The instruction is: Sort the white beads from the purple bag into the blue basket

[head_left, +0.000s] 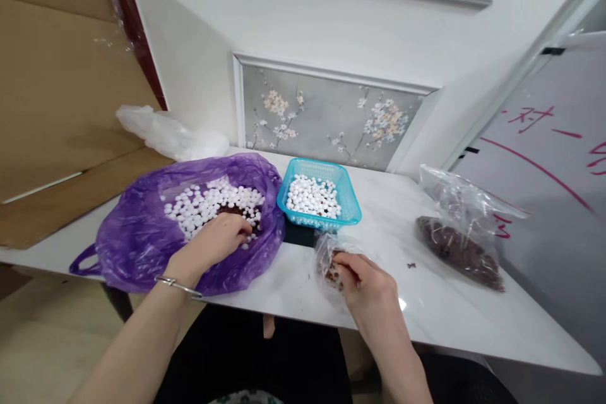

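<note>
Both forearms are extended from the bottom edge over the white table (426, 322). Left hand (215, 240), bangle (177, 286) at the wrist, is laid palm-down inside the purple bag (137, 233), fingers curled together into the white beads (199, 205). Right hand (367, 281) is pinched, fingertips together, on the small clear bag (326, 252) just in front of the blue basket (348, 199).

The left hand (215, 241) is reaching into the purple bag (137, 233), fingers curled among white beads (203, 205). The right hand (367, 284) is pinching the small clear bag (331, 252) of dark pieces on the white surface (426, 309). A blue basket (348, 199) of beads is sitting just beyond, and a larger clear bag (461, 233) is lying at the right.
</note>
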{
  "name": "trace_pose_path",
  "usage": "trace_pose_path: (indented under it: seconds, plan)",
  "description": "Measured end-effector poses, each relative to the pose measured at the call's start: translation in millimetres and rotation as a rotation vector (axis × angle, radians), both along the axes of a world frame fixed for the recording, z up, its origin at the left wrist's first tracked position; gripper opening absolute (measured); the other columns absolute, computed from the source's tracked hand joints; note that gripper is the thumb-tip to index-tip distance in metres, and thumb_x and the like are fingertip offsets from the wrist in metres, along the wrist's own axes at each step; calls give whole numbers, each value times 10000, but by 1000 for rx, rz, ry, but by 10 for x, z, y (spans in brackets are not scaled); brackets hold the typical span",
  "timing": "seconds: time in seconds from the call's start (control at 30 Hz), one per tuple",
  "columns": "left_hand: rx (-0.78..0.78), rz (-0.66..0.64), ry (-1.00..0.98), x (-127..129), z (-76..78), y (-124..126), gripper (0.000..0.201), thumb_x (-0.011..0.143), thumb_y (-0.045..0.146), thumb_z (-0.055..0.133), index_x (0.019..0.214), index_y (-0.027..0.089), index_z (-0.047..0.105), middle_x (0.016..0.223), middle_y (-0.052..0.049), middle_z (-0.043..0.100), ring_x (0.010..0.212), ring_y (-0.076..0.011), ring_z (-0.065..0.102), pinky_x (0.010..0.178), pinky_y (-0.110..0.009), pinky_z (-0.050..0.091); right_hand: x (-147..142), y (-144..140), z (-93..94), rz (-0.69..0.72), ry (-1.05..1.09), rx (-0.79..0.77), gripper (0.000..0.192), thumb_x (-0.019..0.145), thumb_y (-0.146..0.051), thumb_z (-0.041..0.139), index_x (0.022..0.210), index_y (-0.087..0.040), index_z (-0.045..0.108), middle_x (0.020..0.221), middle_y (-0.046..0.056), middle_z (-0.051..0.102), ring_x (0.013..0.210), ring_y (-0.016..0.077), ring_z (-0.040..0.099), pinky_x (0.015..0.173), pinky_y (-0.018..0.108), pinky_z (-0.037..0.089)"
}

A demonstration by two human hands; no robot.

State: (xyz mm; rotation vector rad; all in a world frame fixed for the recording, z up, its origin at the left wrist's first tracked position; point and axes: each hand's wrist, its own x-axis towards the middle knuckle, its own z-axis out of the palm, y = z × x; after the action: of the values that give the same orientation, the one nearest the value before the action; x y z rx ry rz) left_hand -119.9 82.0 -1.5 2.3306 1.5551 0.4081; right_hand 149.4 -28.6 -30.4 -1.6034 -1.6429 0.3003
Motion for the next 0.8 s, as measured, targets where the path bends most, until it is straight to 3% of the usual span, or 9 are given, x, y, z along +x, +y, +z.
trace_pose_path:
  seconds: [0.17, 0.23, 0.33, 0.4, 0.53, 0.7, 0.8]
  plan:
    - [6, 15, -30, 12, -58, 26, 182, 714, 159, 568, 729, 209, 743, 839, -105, 748, 856, -291, 667, 814, -351, 462, 81, -55, 15, -68, 265, 0, 174, 887, -315, 572, 904, -202, 703, 790, 48, 729, 673, 203, 675, 672, 333, 549]
    - [22, 33, -72, 9, -7, 10, 191, 732, 167, 567, 782, 206, 746, 864, -99, 752, 878, -291, 664, 840, -363, 463, 110, -64, 5, -54, 394, -19, 180, 882, -341, 589, 911, -193, 687, 735, 42, 728, 649, 204, 694, 622, 323, 577]
    - [47, 57, -162, 37, 111, -71, 239, 801, 214, 548, 950, 187, 734, 940, -93, 759, 880, -271, 676, 846, -372, 488, 129, -61, -7, 1, 576, -33, 202, 853, -367, 636, 914, -180, 682, 810, 60, 754, 746, 222, 734, 665, 338, 617]
    - [-7, 50, -381, 108, 186, -174, 238, 819, 270, 599, 999, 170, 720, 997, -95, 760, 888, -256, 690, 834, -360, 520, 127, -56, -8, 18, 664, -34, 221, 838, -370, 664, 924, -169, 698, 849, 73, 765, 780, 230, 743, 703, 359, 627]
    - [-304, -11, -1080, 390, 247, -459, 198, 698, 239, 802, 878, 176, 749, 1042, -87, 758, 920, -220, 693, 825, -301, 540, 111, -54, -1, 18, 759, -27, 183, 819, -344, 698, 873, -171, 723, 782, 57, 762, 728, 215, 740, 681, 346, 628]
    - [-828, -142, -1401, 777, 122, -706, 172, 707, 196, 812, 875, 177, 780, 1023, -70, 755, 779, -113, 690, 757, -196, 534, 78, -135, 73, 36, 779, -3, 114, 779, -291, 750, 844, -200, 727, 752, 21, 750, 668, 162, 697, 628, 267, 589]
    - [-979, -154, -1535, 928, 28, -765, 124, 751, 184, 784, 873, 165, 773, 874, -37, 749, 766, -94, 688, 759, -166, 534, 26, -241, 177, 66, 757, 15, 47, 778, -254, 756, 789, -214, 732, 690, -3, 731, 641, 135, 658, 610, 226, 553]
